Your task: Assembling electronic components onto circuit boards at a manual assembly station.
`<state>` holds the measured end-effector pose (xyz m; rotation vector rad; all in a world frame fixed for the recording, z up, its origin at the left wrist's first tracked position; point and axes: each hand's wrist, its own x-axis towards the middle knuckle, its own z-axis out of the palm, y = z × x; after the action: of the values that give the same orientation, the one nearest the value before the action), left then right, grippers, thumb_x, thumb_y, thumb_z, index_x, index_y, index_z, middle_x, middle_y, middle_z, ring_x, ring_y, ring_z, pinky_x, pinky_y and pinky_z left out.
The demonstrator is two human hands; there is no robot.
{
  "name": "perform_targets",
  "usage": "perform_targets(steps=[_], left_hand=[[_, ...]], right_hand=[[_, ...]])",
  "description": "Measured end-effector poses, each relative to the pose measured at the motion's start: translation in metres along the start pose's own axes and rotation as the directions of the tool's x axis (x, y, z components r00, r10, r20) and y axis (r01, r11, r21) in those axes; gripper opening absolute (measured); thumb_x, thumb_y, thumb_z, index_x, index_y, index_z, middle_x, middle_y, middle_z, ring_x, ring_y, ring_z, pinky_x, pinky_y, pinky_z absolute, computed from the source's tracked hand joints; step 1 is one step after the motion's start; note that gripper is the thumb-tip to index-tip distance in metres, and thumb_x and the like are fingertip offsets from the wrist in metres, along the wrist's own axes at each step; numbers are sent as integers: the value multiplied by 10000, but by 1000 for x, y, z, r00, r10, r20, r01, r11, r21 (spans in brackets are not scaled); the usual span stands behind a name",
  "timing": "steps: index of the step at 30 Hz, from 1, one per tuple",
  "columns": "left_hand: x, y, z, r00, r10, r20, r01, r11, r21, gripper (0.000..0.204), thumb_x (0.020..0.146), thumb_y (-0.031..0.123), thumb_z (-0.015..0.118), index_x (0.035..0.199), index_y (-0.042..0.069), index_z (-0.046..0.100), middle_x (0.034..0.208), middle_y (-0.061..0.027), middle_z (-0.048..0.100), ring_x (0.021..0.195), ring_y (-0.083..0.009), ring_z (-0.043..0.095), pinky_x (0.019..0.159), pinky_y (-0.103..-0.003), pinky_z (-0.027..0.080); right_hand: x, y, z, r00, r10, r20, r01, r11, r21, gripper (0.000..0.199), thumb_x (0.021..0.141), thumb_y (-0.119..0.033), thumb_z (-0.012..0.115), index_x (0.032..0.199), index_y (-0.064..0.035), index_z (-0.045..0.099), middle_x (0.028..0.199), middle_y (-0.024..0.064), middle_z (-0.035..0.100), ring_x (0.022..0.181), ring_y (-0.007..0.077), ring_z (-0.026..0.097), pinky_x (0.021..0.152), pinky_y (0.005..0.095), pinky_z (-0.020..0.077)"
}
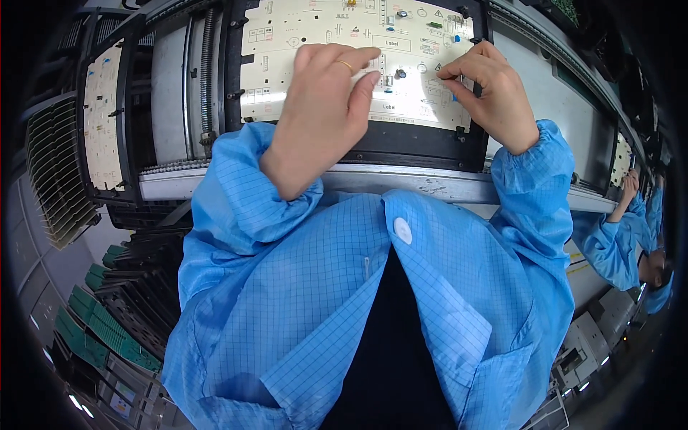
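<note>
A cream circuit board [308, 39] lies in a black carrier frame [430, 143] in front of me. My left hand [322, 107], with a ring on one finger, reaches over the middle of the board. Its thumb and index finger are bent with a gap between the tips, and I see nothing held. My right hand [494, 89] is at the board's right side, thumb and fingers drawn together in a pinch. Whatever the pinch holds is too small to make out. Between the hands stands a small dark capacitor [400, 73]. A blue disc part [457, 39] is near the right edge.
A metal conveyor rail [430, 185] runs along the near side. Another populated board [104, 122] sits in a carrier at left. Beside it stands a rack of stacked boards [57, 168], with black and green trays [132, 294] below. At far right, a blue-sleeved co-worker [616, 244] works at the line.
</note>
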<state>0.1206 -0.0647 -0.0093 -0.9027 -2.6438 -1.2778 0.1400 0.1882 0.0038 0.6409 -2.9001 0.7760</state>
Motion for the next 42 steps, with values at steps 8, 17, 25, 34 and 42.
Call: perform_targets(steps=[8,17,25,34,42], left_hand=[[-7,-17,-25,979,-97,-179,112,991,75,227,909,145,633,1118,67,678,981,-107,648,863,-205,549,751,-292,472],[-15,-29,-46,916,-297,-270,293,954,-53,259,920,130,607,1165,54,640,1106,-163,609,948,-245,558,802,-318,481],[-50,-54,-72,799,-564,-208,595,792,136,401,1024,265,385,1228,-28,566,1166,-219,577,1105,-353,482,984,-414,353],[-36,-33,-73,910,-410,-60,410,873,264,407,1011,301,430,987,-78,577,1016,-230,577,1016,-374,491,927,-408,377],[-14,-42,-103,944,-302,134,268,937,224,356,953,257,531,918,-83,630,941,-228,615,985,-380,526,881,-412,413]], right_hand=[[4,-3,1,987,-144,65,154,972,-178,172,695,13,735,858,-32,708,869,65,667,859,246,583,720,341,525],[2,-2,-13,985,-162,61,171,962,-215,188,625,28,720,808,-5,691,839,88,650,834,275,566,727,370,508],[-14,20,-47,989,-132,-65,129,990,-50,150,758,-70,692,904,-94,720,837,34,641,841,219,575,735,352,466],[-76,292,-200,553,458,-696,-793,546,-271,250,861,-192,677,1055,-35,683,956,137,712,901,272,686,792,355,535],[7,290,-176,556,743,-373,-828,454,-329,247,797,-155,769,1016,-59,705,958,151,706,885,279,682,808,370,537]])
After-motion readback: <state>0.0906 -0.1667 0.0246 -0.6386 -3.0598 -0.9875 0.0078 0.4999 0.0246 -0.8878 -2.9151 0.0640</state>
